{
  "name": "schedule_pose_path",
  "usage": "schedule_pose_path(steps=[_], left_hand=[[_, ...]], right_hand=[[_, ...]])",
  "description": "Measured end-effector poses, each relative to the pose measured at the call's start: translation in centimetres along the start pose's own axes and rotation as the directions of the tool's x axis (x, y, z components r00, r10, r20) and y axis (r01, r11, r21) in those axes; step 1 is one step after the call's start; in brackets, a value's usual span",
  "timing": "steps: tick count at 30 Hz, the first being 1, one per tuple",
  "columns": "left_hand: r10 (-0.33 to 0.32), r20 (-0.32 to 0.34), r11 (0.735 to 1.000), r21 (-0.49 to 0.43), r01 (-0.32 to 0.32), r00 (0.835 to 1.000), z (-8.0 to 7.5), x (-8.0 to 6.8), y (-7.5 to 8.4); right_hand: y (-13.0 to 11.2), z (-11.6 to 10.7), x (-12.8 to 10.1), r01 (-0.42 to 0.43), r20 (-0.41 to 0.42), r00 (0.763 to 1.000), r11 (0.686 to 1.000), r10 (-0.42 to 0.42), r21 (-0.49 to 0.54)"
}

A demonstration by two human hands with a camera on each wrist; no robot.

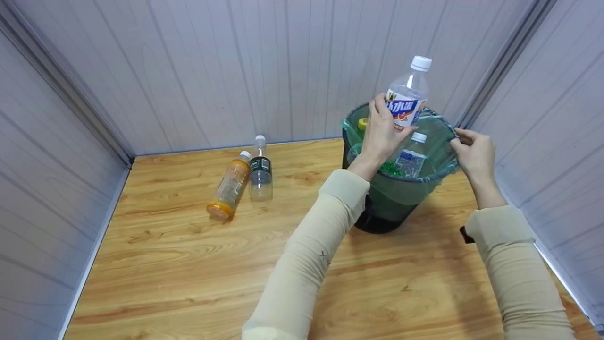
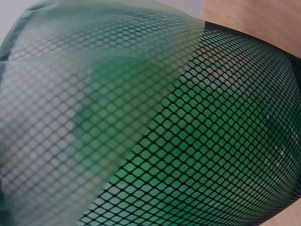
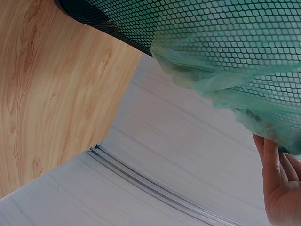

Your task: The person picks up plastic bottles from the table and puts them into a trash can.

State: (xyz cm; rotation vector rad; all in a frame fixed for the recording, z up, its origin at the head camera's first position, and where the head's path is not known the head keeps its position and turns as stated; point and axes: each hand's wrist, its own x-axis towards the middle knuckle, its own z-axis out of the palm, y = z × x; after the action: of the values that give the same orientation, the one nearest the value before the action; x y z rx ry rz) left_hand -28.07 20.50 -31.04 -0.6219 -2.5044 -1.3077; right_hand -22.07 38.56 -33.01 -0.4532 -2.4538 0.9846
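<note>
Behind and on both sides of the counter [image 1: 188,274], pale panelled walls [image 1: 306,71] form the enclosure. Toward its right stands a black mesh bin [image 1: 384,222], its rim covered by a translucent green liner [image 1: 436,146]. Two cream sleeves [image 1: 302,255] extend forward over the wood-grain surface. Above the mouth of the bin is a clear bottle with a white, blue and red label [image 1: 411,87], cap upward and slightly tilted. Well to the left, an orange-banded bottle [image 1: 231,184] and a dark-labelled bottle [image 1: 261,177] lie just beside each other, caps toward the rear wall. Inside the liner rests a blue-labelled bottle [image 1: 410,158], cap uppermost. Left hand [image 1: 380,134]: the grip is curled round the lower part of the raised bottle. Right hand [image 1: 476,156]: the grip pinches the liner at the bin's right edge, thumb on the inner side. Smallest is a yellow cap [image 1: 362,123] within the bin, near its left edge. Green contents appear blurred through the mesh in the left wrist view.
</note>
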Motion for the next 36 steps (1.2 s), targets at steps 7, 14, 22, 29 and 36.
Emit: schedule_pose_path(steps=[7, 14, 22, 29, 36], left_hand=[[-0.107, 0.048, 0.991, 0.08, 0.103, 0.993, 0.0, -0.1, 0.4], [-0.071, 0.019, 0.984, 0.167, 0.067, 0.997, -1.0, 0.0, 0.8], [0.038, -0.052, 0.986, 0.163, -0.029, 0.998, -2.6, -0.3, 0.4], [0.042, -0.125, 0.995, 0.09, -0.03, 0.991, -4.3, -0.3, -1.1], [0.025, -0.145, 0.997, 0.072, -0.014, 0.989, -6.0, -0.6, -3.1]], right_hand=[[0.0, 0.0, -0.1, 0.019, -0.015, 1.0, 1.0, -0.019, 0.0], [-0.1, 0.0, 0.0, 0.008, -0.012, 1.0, 1.0, -0.008, 0.017], [-0.1, 0.0, 0.0, 0.001, -0.011, 1.0, 1.0, -0.001, 0.02], [0.0, -0.2, 0.0, -0.004, -0.01, 1.0, 1.0, 0.004, 0.017], [0.1, -0.3, -0.1, 0.004, -0.026, 1.0, 1.0, -0.004, 0.0]])
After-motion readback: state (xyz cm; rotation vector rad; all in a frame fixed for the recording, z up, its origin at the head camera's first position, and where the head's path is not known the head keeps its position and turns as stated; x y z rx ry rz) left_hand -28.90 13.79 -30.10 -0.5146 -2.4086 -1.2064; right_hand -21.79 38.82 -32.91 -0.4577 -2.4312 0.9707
